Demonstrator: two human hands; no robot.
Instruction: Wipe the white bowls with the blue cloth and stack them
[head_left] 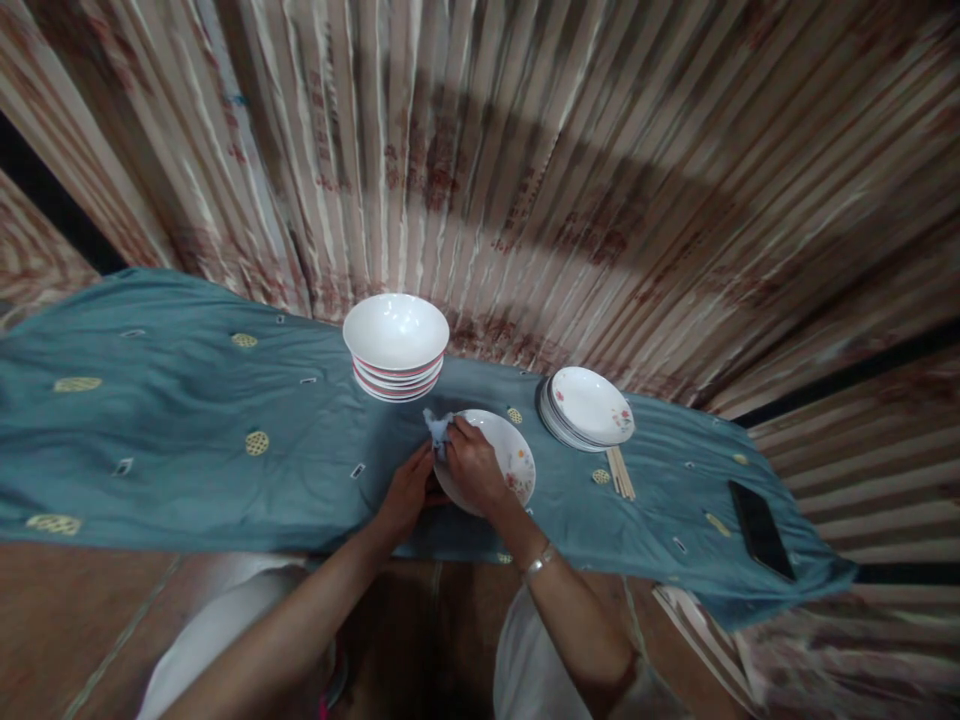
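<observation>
A white plate with a flower pattern point(517, 462) is in front of me near the table's front edge. My left hand point(409, 490) grips its left rim, the fingers partly hidden at the edge. My right hand point(474, 465) is closed on a pale blue cloth point(438, 428) and presses it against the plate's upper left rim. Behind the plate stands a stack of white bowls with red bands point(396, 335). To the right is a stack of flowered plates point(591, 405).
A teal cloth with yellow prints point(187, 430) covers the long narrow table. Several wooden chopsticks point(620, 473) lie by the plate stack. A dark phone point(760, 530) rests near the right end. Pleated curtains point(480, 180) hang close behind the table.
</observation>
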